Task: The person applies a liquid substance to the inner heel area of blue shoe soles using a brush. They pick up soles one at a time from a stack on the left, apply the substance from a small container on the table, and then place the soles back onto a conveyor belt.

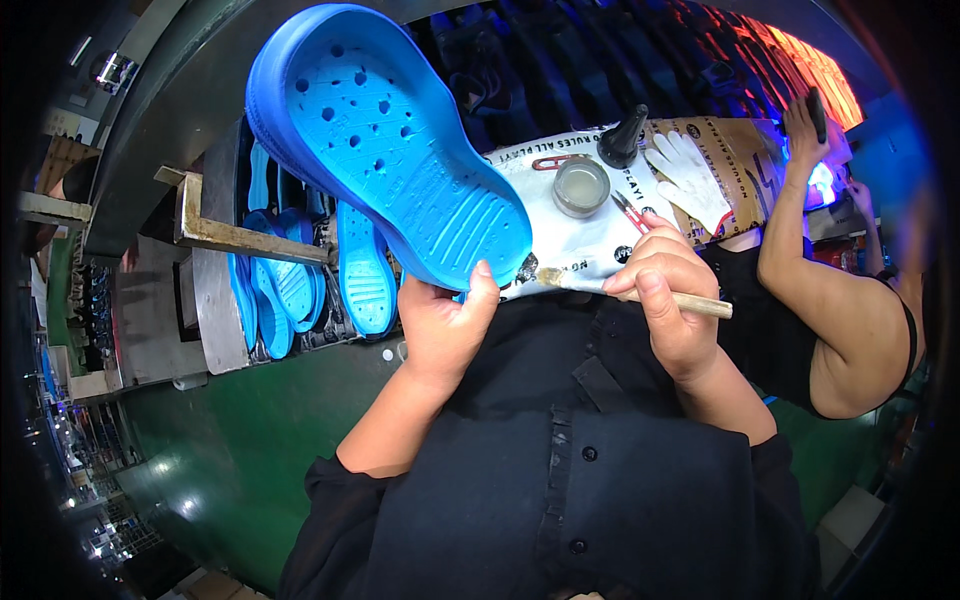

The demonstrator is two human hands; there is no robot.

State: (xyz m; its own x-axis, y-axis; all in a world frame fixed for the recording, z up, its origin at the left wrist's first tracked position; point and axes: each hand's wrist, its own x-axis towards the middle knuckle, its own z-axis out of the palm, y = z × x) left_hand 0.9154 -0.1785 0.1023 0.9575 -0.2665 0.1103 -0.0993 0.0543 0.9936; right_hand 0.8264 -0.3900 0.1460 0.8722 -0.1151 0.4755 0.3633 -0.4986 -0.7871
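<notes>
A large bright-blue clog (400, 170) is tilted up in front of me, its ribbed, holed inside facing me. My left hand (445, 325) grips it by the near end, the thumb on the rim and the other fingers hidden underneath. In my right hand (675, 305) is a small brush (712, 305) with a pale wooden handle. Its bristles point left, a little to the right of the clog's near end, seemingly apart from it. Beyond the brush, a round glass jar (581, 188) of cloudy liquid stands on the printed white sheet (545, 225).
Two red-handled thread snips (562, 161) (628, 212) lie near the jar. Behind are a black cone-shaped bottle (624, 138) and white gloves (692, 180). More blue clogs (366, 275) rest on the left beside a metal bracket (245, 235). A co-worker's arm (785, 220) is at the right.
</notes>
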